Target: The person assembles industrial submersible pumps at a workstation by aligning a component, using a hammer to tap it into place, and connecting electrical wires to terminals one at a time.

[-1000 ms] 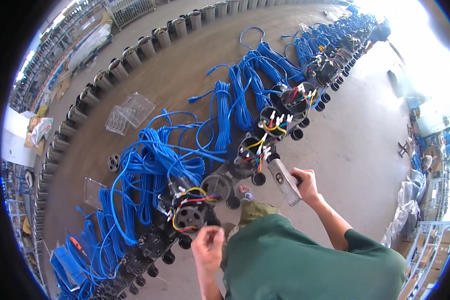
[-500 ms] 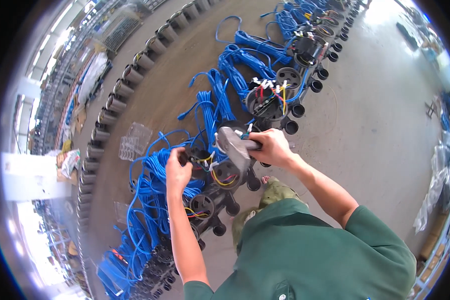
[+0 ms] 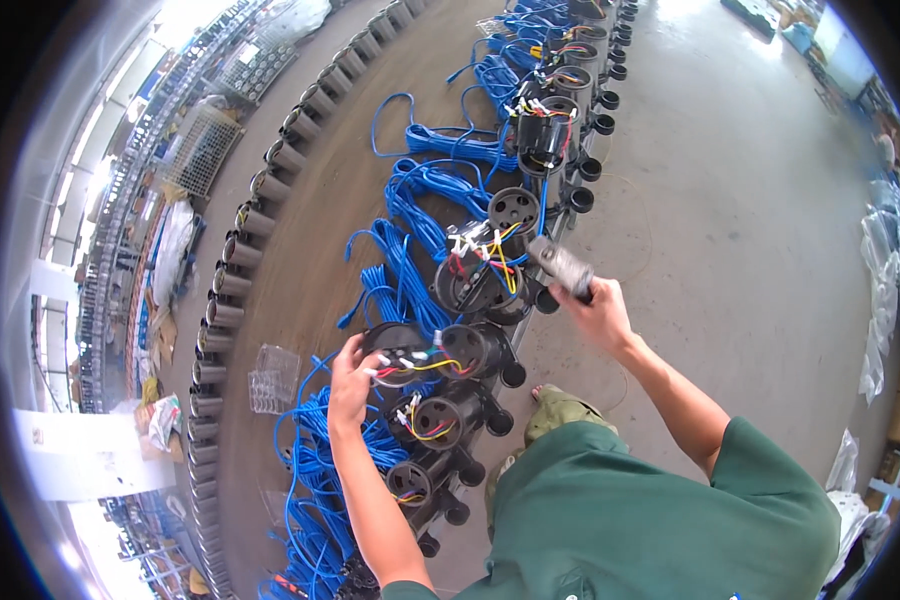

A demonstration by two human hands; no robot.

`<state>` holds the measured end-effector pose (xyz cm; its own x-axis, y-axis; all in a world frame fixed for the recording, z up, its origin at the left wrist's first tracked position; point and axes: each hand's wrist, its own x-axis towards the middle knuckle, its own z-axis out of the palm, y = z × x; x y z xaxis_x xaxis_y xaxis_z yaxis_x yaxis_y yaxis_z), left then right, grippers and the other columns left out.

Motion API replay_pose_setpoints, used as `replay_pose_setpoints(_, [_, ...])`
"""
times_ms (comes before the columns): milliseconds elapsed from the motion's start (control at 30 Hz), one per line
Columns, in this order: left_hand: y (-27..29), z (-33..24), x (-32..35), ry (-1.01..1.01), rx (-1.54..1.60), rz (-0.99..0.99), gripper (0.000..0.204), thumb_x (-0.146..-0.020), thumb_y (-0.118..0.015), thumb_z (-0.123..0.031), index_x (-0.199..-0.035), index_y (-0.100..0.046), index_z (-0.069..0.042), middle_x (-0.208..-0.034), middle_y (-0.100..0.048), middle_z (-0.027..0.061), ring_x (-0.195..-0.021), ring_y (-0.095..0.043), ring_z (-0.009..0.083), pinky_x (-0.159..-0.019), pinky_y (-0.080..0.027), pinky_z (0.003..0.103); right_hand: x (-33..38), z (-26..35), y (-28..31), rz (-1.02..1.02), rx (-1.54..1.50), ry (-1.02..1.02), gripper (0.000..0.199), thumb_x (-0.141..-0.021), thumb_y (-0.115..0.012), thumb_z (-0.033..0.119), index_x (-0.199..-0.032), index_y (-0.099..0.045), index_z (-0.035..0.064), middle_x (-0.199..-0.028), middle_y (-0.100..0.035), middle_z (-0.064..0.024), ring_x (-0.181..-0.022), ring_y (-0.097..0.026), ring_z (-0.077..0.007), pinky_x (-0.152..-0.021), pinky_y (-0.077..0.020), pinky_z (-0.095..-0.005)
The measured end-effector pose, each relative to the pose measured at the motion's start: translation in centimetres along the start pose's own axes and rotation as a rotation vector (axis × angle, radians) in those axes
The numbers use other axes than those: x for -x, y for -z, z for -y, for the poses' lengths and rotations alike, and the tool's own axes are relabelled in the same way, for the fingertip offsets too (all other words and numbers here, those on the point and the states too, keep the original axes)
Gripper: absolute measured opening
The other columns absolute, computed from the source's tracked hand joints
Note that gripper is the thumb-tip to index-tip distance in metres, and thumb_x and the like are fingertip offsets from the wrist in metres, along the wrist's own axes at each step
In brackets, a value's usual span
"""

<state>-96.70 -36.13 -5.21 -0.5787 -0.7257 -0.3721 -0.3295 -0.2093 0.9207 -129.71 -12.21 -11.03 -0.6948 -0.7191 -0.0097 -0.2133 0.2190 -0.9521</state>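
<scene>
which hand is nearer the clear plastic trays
Left. The left hand is right of the clear plastic trays, not touching; the right hand is farther right, past the black housings.

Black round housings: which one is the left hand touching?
The wired black housing whose left rim the left hand grips; the others are clear of that hand.

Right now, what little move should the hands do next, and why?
Perhaps the left hand should ease the round black part toward the black housing beside it. It grips that part's rim, and coloured wires run across to the housing, so pulling away might strain them. The right hand holds the hammer off to the side.
</scene>
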Motion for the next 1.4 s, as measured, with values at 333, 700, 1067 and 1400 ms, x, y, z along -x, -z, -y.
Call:
replay_pose_setpoints(333, [-9.7,-2.9,-11.3,-0.048,-0.262,0.207,0.038,-0.098,-0.066,-0.019,-0.128,-0.065,0.003,-0.101,-0.076,0.0109,-0.091,-0.070,0.0223,-0.084,-0.057,0.037,-11.4,0.0,-1.2,-0.154,0.357,0.213,0.037,-0.091,-0.075,0.039,-0.089,-0.068,0.0020,-0.067,-0.063,-0.0178,-0.062,-0.063,-0.0354,-0.059,-0.0474,-0.0432])
replay_pose_setpoints(700, [-6.3,-1.2,-10.7,-0.281,-0.587,-0.502,0.020,-0.089,-0.065,-0.006,-0.105,-0.076,-0.004,-0.093,-0.077,0.0176,-0.085,-0.076,0.0299,-0.079,-0.057,0.038,-7.2,-1.6,-0.1,0.102,0.055,-0.022,0.037,-0.095,-0.069,0.035,-0.089,-0.069,-0.0016,-0.069,-0.068,-0.0066,-0.064,-0.062,-0.0137,-0.063,-0.0500,-0.0334])
replay_pose_setpoints(1067, [-9.7,0.0,-14.7,-0.398,-0.725,-0.438,0.019,-0.092,-0.065,-0.015,-0.100,-0.075,-0.001,-0.089,-0.078,0.0135,-0.082,-0.076,0.0233,-0.078,-0.057,0.035,-24.2,9.0,-8.0,0.211,-0.113,0.401,0.036,-0.097,-0.066,0.038,-0.086,-0.067,0.0032,-0.065,-0.062,-0.0070,-0.058,-0.060,-0.0187,-0.056,-0.0463,-0.0353])
replay_pose_setpoints(1400, [-8.2,-3.3,-6.8,-0.464,-0.292,-0.400,0.026,-0.098,-0.066,-0.015,-0.114,-0.070,0.005,-0.102,-0.075,0.0095,-0.094,-0.069,0.0135,-0.083,-0.054,0.028,-20.3,12.1,-6.5,0.327,0.389,0.485,0.038,-0.094,-0.072,0.038,-0.087,-0.071,0.0008,-0.069,-0.065,-0.0135,-0.062,-0.064,-0.0256,-0.063,-0.0497,-0.0398])
